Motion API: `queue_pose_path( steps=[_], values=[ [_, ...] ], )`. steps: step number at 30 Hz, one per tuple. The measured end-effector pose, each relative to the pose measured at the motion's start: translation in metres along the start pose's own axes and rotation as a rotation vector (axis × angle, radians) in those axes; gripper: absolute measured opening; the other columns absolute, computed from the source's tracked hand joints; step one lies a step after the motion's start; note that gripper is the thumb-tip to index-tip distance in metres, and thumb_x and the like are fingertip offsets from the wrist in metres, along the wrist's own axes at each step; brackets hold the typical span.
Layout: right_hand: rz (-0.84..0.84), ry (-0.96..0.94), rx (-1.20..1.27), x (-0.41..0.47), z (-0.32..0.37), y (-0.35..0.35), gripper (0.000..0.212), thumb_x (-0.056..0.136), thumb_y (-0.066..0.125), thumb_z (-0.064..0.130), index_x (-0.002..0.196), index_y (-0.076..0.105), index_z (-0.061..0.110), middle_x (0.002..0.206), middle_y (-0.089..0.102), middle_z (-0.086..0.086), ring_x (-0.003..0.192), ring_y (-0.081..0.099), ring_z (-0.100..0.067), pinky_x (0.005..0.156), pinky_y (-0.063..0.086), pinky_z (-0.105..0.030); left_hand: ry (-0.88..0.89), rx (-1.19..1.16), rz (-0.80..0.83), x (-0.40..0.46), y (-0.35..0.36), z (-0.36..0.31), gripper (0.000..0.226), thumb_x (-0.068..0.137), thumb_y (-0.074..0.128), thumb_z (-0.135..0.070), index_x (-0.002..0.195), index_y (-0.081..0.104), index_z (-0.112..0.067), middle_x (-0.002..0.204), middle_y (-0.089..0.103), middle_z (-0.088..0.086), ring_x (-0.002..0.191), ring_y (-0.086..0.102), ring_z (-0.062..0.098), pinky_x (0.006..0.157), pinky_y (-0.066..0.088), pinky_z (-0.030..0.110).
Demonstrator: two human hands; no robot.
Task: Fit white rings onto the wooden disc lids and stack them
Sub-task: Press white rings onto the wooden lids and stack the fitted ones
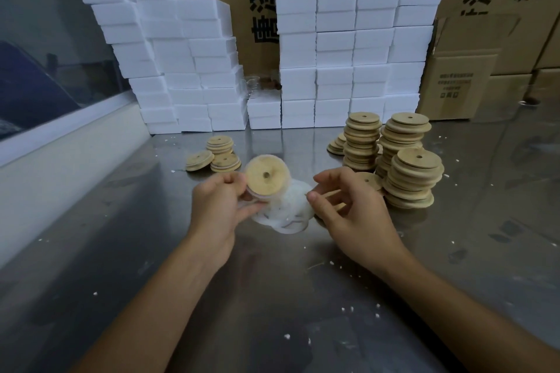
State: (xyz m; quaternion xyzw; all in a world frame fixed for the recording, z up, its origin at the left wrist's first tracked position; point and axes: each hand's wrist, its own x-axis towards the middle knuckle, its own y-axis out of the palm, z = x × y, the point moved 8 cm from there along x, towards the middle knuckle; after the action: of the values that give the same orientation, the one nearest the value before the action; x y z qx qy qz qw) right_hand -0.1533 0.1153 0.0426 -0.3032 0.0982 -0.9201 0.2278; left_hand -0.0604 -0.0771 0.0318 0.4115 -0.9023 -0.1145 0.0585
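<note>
Left hand: the left hand (216,200), centre of the frame, pinches a round wooden disc lid with a centre hole (266,179) between thumb and curled fingers, holding it tilted on edge, flat face toward the camera; a pale rim shows at its lower edge, though whether that is a fitted ring I cannot tell.
Right hand: the right hand (345,203), just right of centre, has its fingers curled round another thin wooden disc (331,198), seen nearly edge-on.
White rings: a loose heap of translucent white rings (288,215) lies on the table between and just below the two hands.
Unfinished lids: tall uneven stacks of plain wooden discs (406,160) stand right of centre, just beyond the right hand.
Small stacks: three low piles of wooden discs (215,154) sit left of centre, beyond the left hand.
Surface: a shiny steel table (272,297) speckled with white crumbs.
Background: walls of white foam blocks (333,39) fill the upper frame, with brown cardboard boxes (485,24) behind them and in the upper right.
</note>
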Motion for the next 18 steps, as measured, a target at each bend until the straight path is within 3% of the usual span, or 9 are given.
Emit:
queue_pose_path(
  steps=[4, 8, 13, 18],
  values=[
    [-0.037, -0.015, -0.045, 0.001, 0.003, -0.006, 0.007, 0.093, 0.068, 0.023, 0.091, 0.064, 0.029, 0.085, 0.069, 0.018, 0.074, 0.068, -0.009, 0.062, 0.06, -0.037, 0.032, -0.054, -0.216, 0.02, -0.044, -0.005, 0.012, 0.094, 0.057, -0.004, 0.083, 0.063, -0.004, 0.066, 0.053, 0.007, 0.055, 0.051, 0.013, 0.05, 0.057, 0.031],
    [-0.035, 0.001, -0.026, -0.001, 0.003, -0.005, 0.006, 0.092, 0.068, 0.021, 0.088, 0.067, 0.025, 0.079, 0.07, 0.011, 0.071, 0.068, -0.011, 0.062, 0.061, -0.041, 0.062, -0.032, -0.326, 0.035, -0.075, -0.003, 0.018, 0.094, 0.058, -0.008, 0.076, 0.06, -0.008, 0.068, 0.051, 0.005, 0.051, 0.049, 0.013, 0.04, 0.049, 0.021],
    [-0.054, 0.001, -0.028, -0.001, 0.0, -0.007, 0.007, 0.092, 0.069, 0.021, 0.086, 0.067, 0.025, 0.076, 0.07, 0.011, 0.069, 0.068, -0.013, 0.062, 0.06, -0.043, 0.115, -0.089, -0.381, 0.051, -0.093, 0.0, 0.025, 0.094, 0.057, -0.003, 0.069, 0.055, -0.006, 0.066, 0.051, 0.008, 0.039, 0.055, 0.005, 0.046, 0.054, 0.02],
    [-0.049, 0.008, -0.032, -0.002, -0.003, -0.004, 0.009, 0.092, 0.069, 0.021, 0.084, 0.067, 0.026, 0.075, 0.07, 0.011, 0.067, 0.069, -0.013, 0.06, 0.06, -0.036, 0.127, -0.106, -0.434, 0.07, -0.097, 0.0, 0.023, 0.093, 0.059, -0.005, 0.07, 0.056, -0.006, 0.066, 0.059, 0.006, 0.044, 0.061, 0.006, 0.055, 0.058, 0.021]
  ],
)
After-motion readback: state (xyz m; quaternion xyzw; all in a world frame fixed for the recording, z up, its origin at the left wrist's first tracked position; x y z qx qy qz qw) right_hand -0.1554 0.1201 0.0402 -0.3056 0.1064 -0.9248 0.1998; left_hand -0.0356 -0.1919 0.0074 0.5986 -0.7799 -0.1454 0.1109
